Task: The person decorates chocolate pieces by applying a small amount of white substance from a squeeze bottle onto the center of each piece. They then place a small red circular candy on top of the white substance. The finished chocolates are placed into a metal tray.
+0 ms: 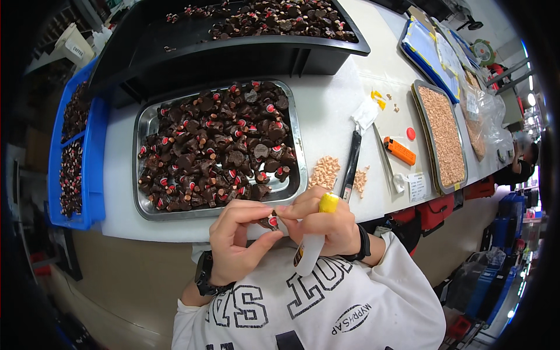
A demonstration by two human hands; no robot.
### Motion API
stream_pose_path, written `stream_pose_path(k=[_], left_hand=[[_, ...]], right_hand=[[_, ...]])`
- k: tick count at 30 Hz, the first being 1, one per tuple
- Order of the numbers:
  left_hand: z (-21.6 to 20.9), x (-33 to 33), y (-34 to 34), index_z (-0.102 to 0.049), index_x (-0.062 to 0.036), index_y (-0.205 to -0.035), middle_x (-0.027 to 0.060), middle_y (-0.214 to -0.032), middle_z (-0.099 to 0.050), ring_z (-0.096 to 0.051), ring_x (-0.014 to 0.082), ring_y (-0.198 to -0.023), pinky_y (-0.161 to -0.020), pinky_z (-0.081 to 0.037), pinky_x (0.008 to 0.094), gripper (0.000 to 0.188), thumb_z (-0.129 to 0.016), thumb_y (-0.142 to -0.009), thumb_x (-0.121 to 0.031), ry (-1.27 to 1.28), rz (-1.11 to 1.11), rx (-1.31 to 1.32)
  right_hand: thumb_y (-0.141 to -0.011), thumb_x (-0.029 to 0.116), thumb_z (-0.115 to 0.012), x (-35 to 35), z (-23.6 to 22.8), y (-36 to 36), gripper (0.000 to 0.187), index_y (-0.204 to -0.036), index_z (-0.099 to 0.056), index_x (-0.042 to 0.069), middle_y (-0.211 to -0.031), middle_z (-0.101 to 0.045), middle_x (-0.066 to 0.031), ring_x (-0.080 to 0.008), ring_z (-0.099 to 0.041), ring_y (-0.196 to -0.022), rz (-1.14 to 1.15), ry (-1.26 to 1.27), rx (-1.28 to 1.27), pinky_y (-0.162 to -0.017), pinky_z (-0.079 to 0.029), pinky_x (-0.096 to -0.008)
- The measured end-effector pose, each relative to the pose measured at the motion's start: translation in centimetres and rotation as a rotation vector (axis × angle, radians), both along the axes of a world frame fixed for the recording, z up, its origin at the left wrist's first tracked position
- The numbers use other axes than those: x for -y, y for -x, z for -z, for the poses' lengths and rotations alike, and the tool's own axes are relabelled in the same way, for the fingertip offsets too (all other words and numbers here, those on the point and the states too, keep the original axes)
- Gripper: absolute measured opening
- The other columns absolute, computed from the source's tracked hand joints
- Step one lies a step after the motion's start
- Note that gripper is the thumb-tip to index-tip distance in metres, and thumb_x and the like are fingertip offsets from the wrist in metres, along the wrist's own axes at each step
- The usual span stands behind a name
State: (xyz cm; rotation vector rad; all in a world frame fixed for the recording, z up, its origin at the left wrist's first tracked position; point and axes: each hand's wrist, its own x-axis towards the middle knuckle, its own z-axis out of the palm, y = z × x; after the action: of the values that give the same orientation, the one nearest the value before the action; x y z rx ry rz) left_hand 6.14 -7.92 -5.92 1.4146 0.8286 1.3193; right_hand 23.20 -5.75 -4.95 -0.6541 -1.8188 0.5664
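My left hand [236,236] pinches a small dark brown figurine [269,222] with a red-and-white spot, just past the near edge of the table. The fingertips of my right hand [326,226] meet the figurine from the other side; whether a tiny part is between them is hidden. That same hand also grips a small white squeeze bottle [310,252] with a yellow end [328,203], tilted across the palm. Beyond my hands, many similar brown figurines [204,146] with red spots fill a metal tray [284,188].
A large black bin [245,55] stands behind the tray, a blue bin [94,175] at left. Right lie peach-coloured bits [325,170], a long black-handled tool [352,163], an orange tool [400,151], a red disc [410,133] and a tray of peach pieces [444,134]. Another person [519,169] is far right.
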Motion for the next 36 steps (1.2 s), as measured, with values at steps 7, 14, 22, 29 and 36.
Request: stream_pose_path(k=[7, 14, 22, 29, 36], left_hand=[[0.2, 0.2, 0.2, -0.056, 0.0017, -0.098, 0.0137, -0.1, -0.057, -0.056, 0.0191, -0.091, -0.077, -0.046, 0.027, 0.036, -0.072, -0.066, 0.005, -0.047, -0.019, -0.019], [-0.4, -0.3, 0.0, -0.057, 0.0021, -0.103, 0.0137, -0.102, -0.056, -0.056, 0.0195, -0.093, -0.078, -0.047, 0.0274, 0.038, -0.069, -0.067, 0.006, -0.036, 0.0, 0.006], [-0.3, -0.2, 0.3, -0.06, 0.0014, -0.103, 0.0127, -0.1, -0.056, -0.057, 0.0178, -0.087, -0.074, -0.047, 0.0258, 0.034, -0.068, -0.07, 0.002, -0.026, 0.015, 0.005], [-2.3, 0.3, 2.1, -0.06, 0.0022, -0.093, 0.0122, -0.091, -0.058, -0.058, 0.0161, -0.077, -0.066, -0.048, 0.0253, 0.027, -0.067, -0.067, 0.001, -0.056, 0.042, -0.123], [-8.7, 0.7, 14.9, -0.054, 0.0003, -0.104, 0.0056, -0.093, -0.053, -0.05, 0.0105, -0.078, -0.07, -0.044, 0.0254, 0.025, -0.059, -0.081, -0.007, -0.131, -0.923, -0.485]], right_hand=[[-0.065, -0.013, -0.065, -0.1, -0.2, 0.0, 0.03, -0.077, -0.047, 0.007, -0.085, -0.064, -0.0118, -0.0211, -0.059, -0.064, -0.065, 0.035, -0.039, -0.059, -0.048, -0.03], [-0.071, -0.009, -0.063, -0.6, -0.9, -0.6, 0.034, -0.085, -0.037, 0.009, -0.091, -0.063, -0.0162, -0.0277, -0.063, -0.08, -0.102, 0.029, -0.011, -0.07, -0.049, -0.0365], [-0.065, -0.008, -0.06, -0.4, -1.1, -0.5, 0.019, -0.064, -0.047, 0.005, -0.103, -0.062, -0.0164, -0.0317, -0.06, -0.089, -0.102, 0.099, -0.084, -0.072, -0.048, -0.0369], [-0.069, -0.008, -0.061, 0.7, -0.8, -0.4, 0.027, -0.073, -0.04, 0.009, -0.096, -0.064, -0.0173, -0.0307, -0.059, -0.086, -0.021, 0.061, -0.106, -0.072, -0.046, -0.0366], [-0.069, -0.004, -0.066, 0.7, -0.6, -1.1, 0.025, -0.066, -0.045, 0.008, -0.095, -0.065, -0.0152, -0.0286, -0.057, -0.088, -0.049, 0.118, -0.137, -0.074, -0.045, -0.0352]])
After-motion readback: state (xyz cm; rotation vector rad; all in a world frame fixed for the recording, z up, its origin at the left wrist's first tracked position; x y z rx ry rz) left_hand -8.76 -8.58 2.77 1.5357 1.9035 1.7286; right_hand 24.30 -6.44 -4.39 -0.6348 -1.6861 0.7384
